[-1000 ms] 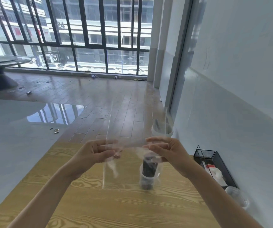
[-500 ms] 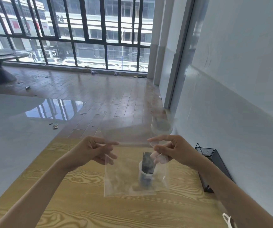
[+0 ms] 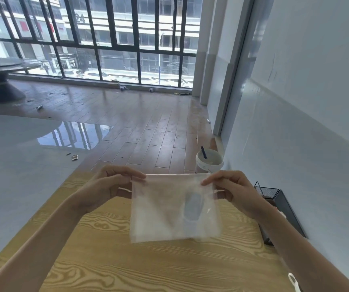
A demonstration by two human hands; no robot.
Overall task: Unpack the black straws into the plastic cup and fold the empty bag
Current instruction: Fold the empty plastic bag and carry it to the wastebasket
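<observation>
Nearest is the wooden table (image 3: pixel 169 268), its grain running left to right under both forearms. Above it the clear bag (image 3: pixel 175 207) hangs in the air, held up in front of the person by its top edge. The left hand (image 3: pixel 106 186) pinches the top left corner between thumb and fingers; the right hand (image 3: pixel 230 189) pinches the top right corner the same way, the other fingers curled behind the film. The bag looks empty and seems to be doubled already, since the film is cloudy and reads as more than one layer.

To fold it well, I would keep the top edge taut and level between the two pinches, line the corners up so the side edges meet, then lay it on the table and press the crease flat, as thin film tends to spring open.

The bag's long axis runs left to right along that top edge, the free bottom edge pointing down at the table. Through the film shows a blurred dark shape, probably the black straws (image 3: pixel 192 205) standing in the plastic cup (image 3: pixel 191 220) behind; its rim cannot be made out. Farther off, past the table's end, stands a white tub (image 3: pixel 209 162)
</observation>
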